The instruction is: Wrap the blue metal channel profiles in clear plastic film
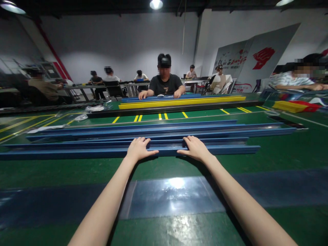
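Observation:
A long blue channel [230, 149] lies crosswise on the green table, nearest to me. My left hand [139, 148] grips it left of the middle, thumb along the near wall and fingers over the far edge. To the right, my right hand [196, 147] holds the same channel in a mirrored grip. Between the hands, part of the open trough shows. Just beyond lie more long blue channels [263, 131], parallel to the held one.
Clear plastic film [176, 198] covers a strip of the green table [282, 157] before me. Farther off are a black strip [153, 112], a yellow channel [205, 101], a yellow tray [289, 106] and a dark flat object [287, 122]. A person [166, 83] sits opposite, hands on blue channels.

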A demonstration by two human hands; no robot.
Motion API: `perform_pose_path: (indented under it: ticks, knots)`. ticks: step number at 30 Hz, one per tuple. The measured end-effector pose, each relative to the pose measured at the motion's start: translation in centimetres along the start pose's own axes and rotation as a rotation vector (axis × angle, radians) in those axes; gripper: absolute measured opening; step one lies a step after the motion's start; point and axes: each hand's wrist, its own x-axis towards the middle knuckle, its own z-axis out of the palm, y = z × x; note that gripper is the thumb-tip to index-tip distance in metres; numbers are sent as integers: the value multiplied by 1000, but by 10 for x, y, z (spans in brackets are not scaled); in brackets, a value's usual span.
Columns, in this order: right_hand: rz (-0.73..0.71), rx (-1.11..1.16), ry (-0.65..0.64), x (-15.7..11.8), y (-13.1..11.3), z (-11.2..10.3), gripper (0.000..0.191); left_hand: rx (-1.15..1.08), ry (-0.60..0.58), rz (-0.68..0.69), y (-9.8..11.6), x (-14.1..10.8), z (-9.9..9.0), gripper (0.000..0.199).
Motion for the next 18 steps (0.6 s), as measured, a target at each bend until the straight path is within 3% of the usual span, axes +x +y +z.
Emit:
perform_pose_path:
  ticks: [6, 9, 15, 18]
  knots:
    - [-20, 40, -25, -11, -2, -8, 72, 21, -19, 6, 1, -4, -3, 80]
    - [-23, 34, -16, -19, 9, -12, 65, 16, -36, 11, 0, -7, -7, 79]
    - [176, -84, 15, -46, 51, -16, 51, 30, -62, 21, -9, -18, -15, 75]
    - [254, -116, 21, -51, 57, -15, 47, 33, -59, 29, -14, -23, -17, 74]
